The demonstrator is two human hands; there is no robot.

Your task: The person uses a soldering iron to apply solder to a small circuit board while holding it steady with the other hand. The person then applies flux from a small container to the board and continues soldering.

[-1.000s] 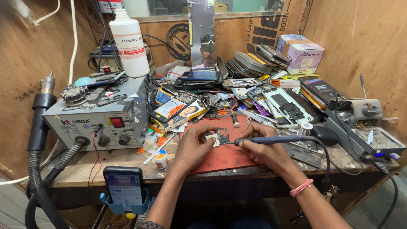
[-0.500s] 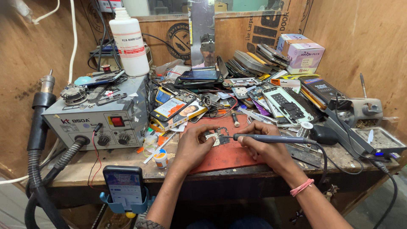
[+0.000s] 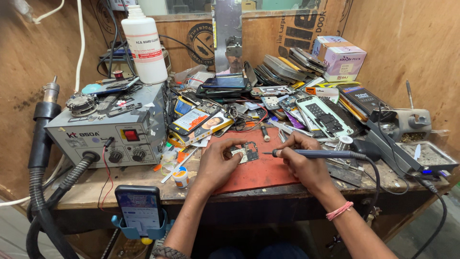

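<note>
A small phone circuit board (image 3: 247, 152) lies on a red work mat (image 3: 261, 172) at the bench's front middle. My left hand (image 3: 219, 161) rests on the mat with its fingers pinning the board's left edge. My right hand (image 3: 301, 160) grips a soldering iron (image 3: 316, 154) like a pen. The iron's thin tip points left and hovers just right of the board. Its black cable trails off to the right.
A grey hot-air rework station (image 3: 112, 132) with black hose (image 3: 40, 192) stands left, a white bottle (image 3: 143, 43) on it. A phone in a blue holder (image 3: 140, 211) hangs at the front edge. Phone parts pile up behind the mat; a soldering stand (image 3: 407, 122) sits right.
The iron's tip has drawn slightly back to the right from the board. My left hand stays on the board. The view has shifted only a little.
</note>
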